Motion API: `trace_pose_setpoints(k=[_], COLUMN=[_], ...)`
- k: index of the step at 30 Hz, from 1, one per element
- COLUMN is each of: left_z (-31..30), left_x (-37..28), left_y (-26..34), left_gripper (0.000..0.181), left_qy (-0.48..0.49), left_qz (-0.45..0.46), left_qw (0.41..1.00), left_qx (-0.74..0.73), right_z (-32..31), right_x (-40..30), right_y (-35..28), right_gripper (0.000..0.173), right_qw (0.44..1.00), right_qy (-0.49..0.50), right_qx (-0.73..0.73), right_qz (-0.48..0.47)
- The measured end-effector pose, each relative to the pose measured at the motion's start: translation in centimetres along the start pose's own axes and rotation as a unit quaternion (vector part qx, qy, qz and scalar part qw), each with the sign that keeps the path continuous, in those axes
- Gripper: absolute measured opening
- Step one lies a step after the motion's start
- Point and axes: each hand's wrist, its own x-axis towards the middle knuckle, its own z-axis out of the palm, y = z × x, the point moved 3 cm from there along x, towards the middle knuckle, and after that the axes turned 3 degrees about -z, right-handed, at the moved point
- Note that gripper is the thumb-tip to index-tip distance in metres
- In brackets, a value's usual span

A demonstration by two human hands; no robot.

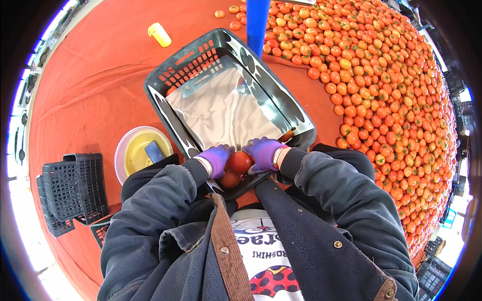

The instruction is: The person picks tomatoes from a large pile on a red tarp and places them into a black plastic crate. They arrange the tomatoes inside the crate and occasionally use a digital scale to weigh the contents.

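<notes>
In purple gloves, my left hand and my right hand are both at the near end of a dark plastic crate. Their fingers are curled at the near edge of a pale, glossy liner sheet lying over the crate's inside; whether they pinch it is hard to tell. Between the hands, a red tomato shows, and a second tomato sits just nearer to me. Patterned liner strips run along the crate's side walls. Bits of other tomatoes peek out beside the sheet.
A large spread of tomatoes covers the right side of the red cloth. A blue post rises behind the crate. Left are a yellow container, a basin holding a phone-like blue object, and black crates.
</notes>
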Motion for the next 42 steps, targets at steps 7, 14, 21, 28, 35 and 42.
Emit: trace_pose_setpoints(k=[7,14,21,28,35,42], left_z=[-0.4,-1.5,-0.6,-0.5,-1.0,-0.2], left_x=[0.3,0.8,1.1,1.5,1.2,0.7], left_y=[-0.7,3.3,1.9,0.9,-0.2,0.1], left_gripper=[0.075,0.082,0.080,0.088,0.086,0.079], left_qy=[0.020,0.022,0.069,0.050,0.034,-0.014], left_qz=[-0.026,-0.043,-0.096,-0.094,-0.071,-0.041], left_qw=[0.998,0.997,0.991,0.993,0.997,0.997], left_qx=[0.055,0.055,0.067,0.055,-0.001,-0.069], right_z=[0.0,0.7,-0.2,0.1,0.1,-1.8], right_x=[0.9,1.3,0.9,0.8,0.7,-1.0], right_y=[-1.1,1.6,-1.0,0.5,-0.7,-2.0], right_gripper=[0.076,0.072,0.066,0.064,0.042,0.030], right_qw=[0.999,0.998,0.995,0.996,0.999,0.990], right_qy=[0.019,-0.025,-0.071,-0.053,0.018,0.041], right_qx=[0.041,0.045,0.066,0.073,0.041,0.095], right_qz=[-0.009,0.022,0.037,0.001,-0.018,-0.096])
